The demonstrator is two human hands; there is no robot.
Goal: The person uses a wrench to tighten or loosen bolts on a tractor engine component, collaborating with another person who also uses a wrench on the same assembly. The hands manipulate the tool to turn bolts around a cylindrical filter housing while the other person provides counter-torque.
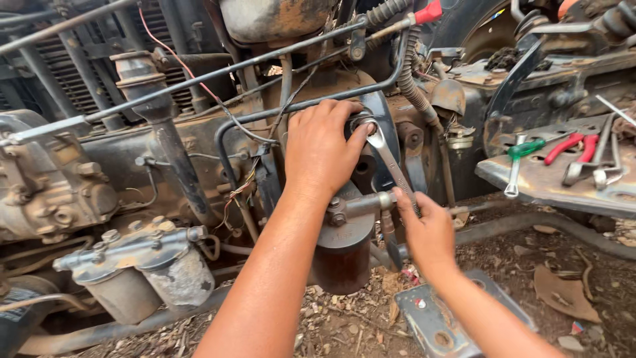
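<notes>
My left hand [319,149] lies flat against the side of a dusty, rust-brown engine block [199,166], its thumb resting by the ring head of a steel spanner [389,162] that sits on a fitting. My right hand [427,232] grips the lower end of the spanner's shaft. Just below my left wrist hangs a dark cylindrical filter canister [343,255] under a bracket with bolts.
Two grey filter bowls [142,268] hang at the lower left. Thin metal pipes [291,106] and wires cross the engine. A metal footplate [563,176] on the right carries a green-handled screwdriver [520,159], red-handled pliers [573,149] and spanners. A footrest plate [450,318] lies over littered ground.
</notes>
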